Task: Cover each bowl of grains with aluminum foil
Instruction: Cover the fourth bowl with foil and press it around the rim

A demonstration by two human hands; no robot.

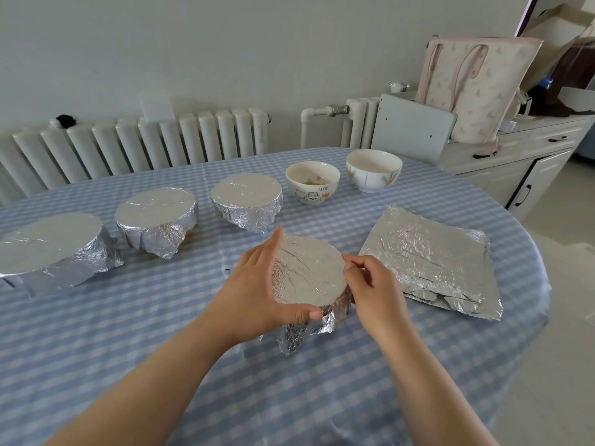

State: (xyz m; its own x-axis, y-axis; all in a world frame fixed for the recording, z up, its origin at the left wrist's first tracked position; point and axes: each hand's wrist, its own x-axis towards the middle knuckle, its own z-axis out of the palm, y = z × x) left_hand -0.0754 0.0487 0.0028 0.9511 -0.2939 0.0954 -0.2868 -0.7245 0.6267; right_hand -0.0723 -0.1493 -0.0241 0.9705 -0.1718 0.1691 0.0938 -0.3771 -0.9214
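Note:
A foil-covered bowl (309,272) stands in the middle of the table between my hands. My left hand (257,288) wraps its left rim, fingers along the far side and thumb on the near edge. My right hand (370,284) presses curled fingers against the foil at the right rim. Three other foil-covered bowls (248,201) (157,217) (51,246) stand in a row to the left. Two uncovered bowls sit further back: a cat-print bowl (312,183) with some grains and a white bowl (373,170). Loose foil sheets (431,262) lie flat on the right.
The table (128,333) has a blue checked cloth and its curved edge runs close on the right. A radiator (145,143) lines the wall behind. A chair back (412,127) and a cabinet with a tote bag (476,88) stand at the far right.

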